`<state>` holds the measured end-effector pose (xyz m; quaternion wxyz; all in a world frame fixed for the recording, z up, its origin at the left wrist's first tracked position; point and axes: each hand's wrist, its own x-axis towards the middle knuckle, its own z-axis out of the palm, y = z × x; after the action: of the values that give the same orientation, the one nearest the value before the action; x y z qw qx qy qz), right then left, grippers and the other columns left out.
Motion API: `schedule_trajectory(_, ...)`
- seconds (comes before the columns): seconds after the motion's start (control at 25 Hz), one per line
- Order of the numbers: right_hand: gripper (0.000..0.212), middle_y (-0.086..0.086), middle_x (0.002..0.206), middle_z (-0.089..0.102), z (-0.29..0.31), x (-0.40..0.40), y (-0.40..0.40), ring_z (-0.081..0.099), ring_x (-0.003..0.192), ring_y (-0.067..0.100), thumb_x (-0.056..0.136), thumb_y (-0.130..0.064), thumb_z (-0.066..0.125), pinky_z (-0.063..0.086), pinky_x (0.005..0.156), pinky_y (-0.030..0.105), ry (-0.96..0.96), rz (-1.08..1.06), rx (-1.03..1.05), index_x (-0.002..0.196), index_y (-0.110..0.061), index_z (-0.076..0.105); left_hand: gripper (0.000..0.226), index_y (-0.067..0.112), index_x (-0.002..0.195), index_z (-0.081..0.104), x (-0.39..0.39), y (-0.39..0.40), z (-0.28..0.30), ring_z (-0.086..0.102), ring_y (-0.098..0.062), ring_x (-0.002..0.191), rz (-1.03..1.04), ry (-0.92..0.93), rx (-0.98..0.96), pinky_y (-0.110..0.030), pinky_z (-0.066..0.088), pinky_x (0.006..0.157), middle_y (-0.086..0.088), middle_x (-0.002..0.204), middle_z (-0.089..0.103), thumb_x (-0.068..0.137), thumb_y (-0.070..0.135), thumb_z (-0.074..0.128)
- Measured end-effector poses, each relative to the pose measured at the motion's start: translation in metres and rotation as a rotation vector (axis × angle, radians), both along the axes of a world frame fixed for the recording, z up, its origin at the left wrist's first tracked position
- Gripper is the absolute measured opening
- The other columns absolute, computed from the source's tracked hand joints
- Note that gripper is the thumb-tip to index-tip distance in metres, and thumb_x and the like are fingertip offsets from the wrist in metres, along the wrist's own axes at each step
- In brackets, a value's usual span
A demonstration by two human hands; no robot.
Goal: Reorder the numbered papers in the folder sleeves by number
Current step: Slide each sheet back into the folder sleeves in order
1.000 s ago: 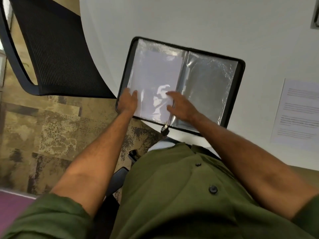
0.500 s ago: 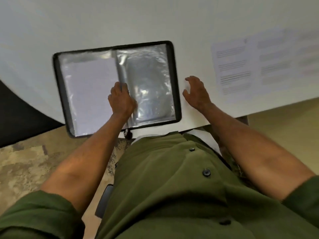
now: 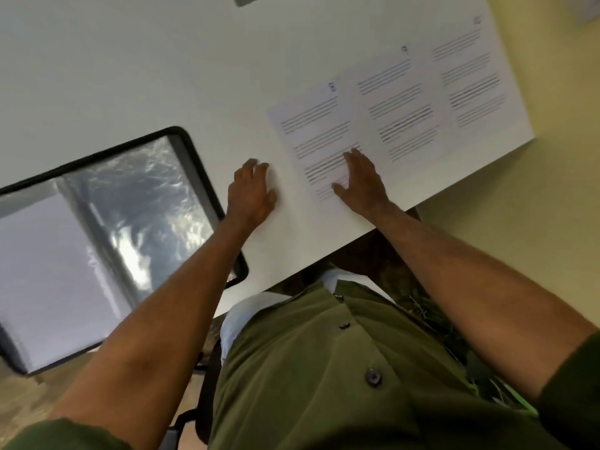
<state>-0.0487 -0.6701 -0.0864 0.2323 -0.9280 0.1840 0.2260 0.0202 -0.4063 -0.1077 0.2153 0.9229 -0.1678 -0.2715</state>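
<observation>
- Nearest white printed paper sheet (image 3: 311, 131): lies flat on the white table (image 3: 162, 60), at 1 o'clock of the frame centre; the right hand (image 3: 362, 180) rests on its lower part, fingers straight and spread, grasping nothing.
- Left hand (image 3: 250, 193): on bare tabletop just beside the sheet's 9 o'clock edge, fingers loosely bent, holding nothing.
- Two more white printed sheets (image 3: 399, 108) (image 3: 470, 73): in a row toward 2 o'clock, edges touching or overlapping; dark text lines, a small number at each top corner, digits too blurred to read.
- Black-rimmed open folder with glossy clear plastic sleeves (image 3: 136, 203): at 9 o'clock, overhanging the table edge; left sleeve holds white paper, right sleeve crinkled, reflective.
- Olive green buttoned shirt (image 3: 324, 368): at 6 o'clock.
</observation>
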Motion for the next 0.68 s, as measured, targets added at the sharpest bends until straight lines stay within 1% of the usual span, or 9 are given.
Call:
schedule_trajectory(0.08, 0.092, 0.012, 0.170, 0.011, -0.008, 0.006, -0.021, 0.010, 0.157, 0.030, 0.094, -0.041, 0.070, 0.017, 0.125, 0.047, -0.018, 0.056, -0.018, 0.162, -0.011, 0.016, 0.068, 0.007, 0.152, 0.037, 0.018, -0.032, -0.003, 0.034, -0.043, 0.141, 0.021, -0.012, -0.008, -0.056, 0.041, 0.106, -0.020, 0.160, 0.029, 0.093, 0.026, 0.065)
schedule_trajectory(0.24, 0.111, 0.010, 0.172, -0.004, -0.018, 0.015, -0.042, -0.004, 0.158, 0.029, 0.088, -0.049, 0.075, 0.009, 0.127, 0.046, 0.074, 0.228, -0.033, 0.164, -0.013, 0.002, 0.070, 0.004, 0.152, 0.035, 0.060, -0.073, -0.006, 0.038, -0.045, 0.136, 0.042, -0.070, 0.023, -0.056, 0.044, 0.100, -0.021, 0.158, 0.030, 0.093, 0.026, 0.064)
schedule_trajectory(0.32, 0.115, 0.010, 0.171, -0.011, -0.022, 0.016, -0.047, -0.009, 0.158, 0.029, 0.087, -0.052, 0.075, 0.007, 0.129, 0.046, 0.098, 0.299, -0.052, 0.163, -0.013, -0.003, 0.071, 0.004, 0.152, 0.034, 0.081, -0.088, -0.007, 0.040, -0.045, 0.132, 0.080, -0.086, 0.057, -0.056, 0.046, 0.094, -0.021, 0.156, 0.032, 0.091, 0.025, 0.064)
schedule_trajectory(0.4, 0.116, 0.010, 0.171, -0.013, -0.026, 0.017, -0.050, -0.011, 0.158, 0.029, 0.087, -0.053, 0.074, 0.006, 0.129, 0.045, 0.089, 0.317, -0.055, 0.163, -0.012, -0.003, 0.069, 0.003, 0.149, 0.037, 0.096, -0.098, -0.008, 0.041, -0.045, 0.127, 0.146, -0.078, 0.107, -0.056, 0.049, 0.090, -0.021, 0.149, 0.037, 0.089, 0.024, 0.064)
schedule_trajectory(0.48, 0.115, 0.011, 0.171, -0.012, -0.029, 0.018, -0.052, -0.011, 0.158, 0.029, 0.087, -0.052, 0.074, 0.005, 0.129, 0.044, 0.070, 0.325, -0.055, 0.163, -0.011, -0.002, 0.063, 0.005, 0.144, 0.043, 0.106, -0.106, -0.007, 0.041, -0.043, 0.125, 0.221, -0.053, 0.125, -0.055, 0.050, 0.092, -0.020, 0.142, 0.041, 0.089, 0.027, 0.065)
schedule_trajectory(0.6, 0.114, 0.011, 0.171, -0.011, -0.030, 0.020, -0.053, -0.011, 0.158, 0.030, 0.087, -0.052, 0.074, 0.004, 0.129, 0.043, 0.050, 0.336, -0.048, 0.163, -0.011, 0.000, 0.059, 0.010, 0.138, 0.050, 0.118, -0.112, -0.008, 0.040, -0.038, 0.131, 0.299, 0.062, 0.078, -0.050, 0.043, 0.102, -0.018, 0.140, 0.044, 0.091, 0.039, 0.069)
schedule_trajectory(0.64, 0.114, 0.011, 0.171, -0.010, -0.030, 0.021, -0.053, -0.010, 0.158, 0.029, 0.087, -0.051, 0.075, 0.004, 0.129, 0.043, 0.040, 0.338, -0.044, 0.163, -0.011, 0.001, 0.059, 0.012, 0.133, 0.055, 0.121, -0.111, -0.011, 0.043, -0.036, 0.130, 0.343, 0.116, 0.042, -0.046, 0.043, 0.104, -0.017, 0.137, 0.048, 0.088, 0.047, 0.070)
schedule_trajectory(0.68, 0.114, 0.011, 0.171, -0.009, -0.032, 0.022, -0.053, -0.010, 0.158, 0.030, 0.086, -0.052, 0.075, 0.005, 0.128, 0.043, 0.027, 0.342, -0.042, 0.164, -0.011, 0.001, 0.061, 0.014, 0.126, 0.059, 0.124, -0.109, -0.010, 0.050, -0.034, 0.125, 0.430, 0.175, -0.035, -0.043, 0.045, 0.102, -0.017, 0.133, 0.053, 0.083, 0.055, 0.071)
